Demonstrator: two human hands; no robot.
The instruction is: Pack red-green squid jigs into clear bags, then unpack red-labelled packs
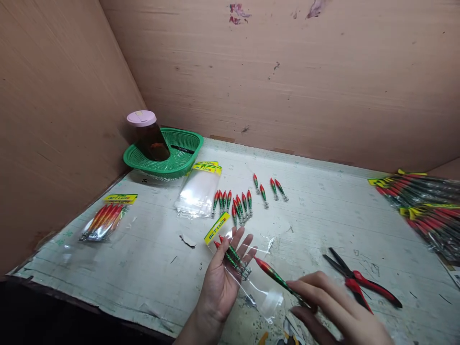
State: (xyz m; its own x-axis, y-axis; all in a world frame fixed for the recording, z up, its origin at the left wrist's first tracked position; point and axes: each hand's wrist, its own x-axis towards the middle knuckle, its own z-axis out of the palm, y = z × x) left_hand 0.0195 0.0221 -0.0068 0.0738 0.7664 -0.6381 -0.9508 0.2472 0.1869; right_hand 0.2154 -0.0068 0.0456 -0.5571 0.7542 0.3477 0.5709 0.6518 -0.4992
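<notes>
My left hand (221, 282), palm up, holds a clear plastic bag (269, 302) with a yellow BCT LURE header (216, 229). Two red-and-green fishing lures (233, 258) with wire hook crowns lie in this hand under the thumb; whether they are inside the bag I cannot tell. Between the fingertips of my right hand (323, 302) is another red-and-green fishing lure (275, 275), its red nose pointing towards the left palm. Several loose lures (239, 206) of the same kind lie in a cluster just beyond my left hand.
A stack of bags (197, 194) lies beside a green basket (163, 167) holding a pink-lidded bottle (153, 139). Left is a packed bag of orange lures (106, 220). Red-handled cutters (359, 278) and several packed lure bags (427, 206) are on the right. Wooden walls (287, 72) bound the table.
</notes>
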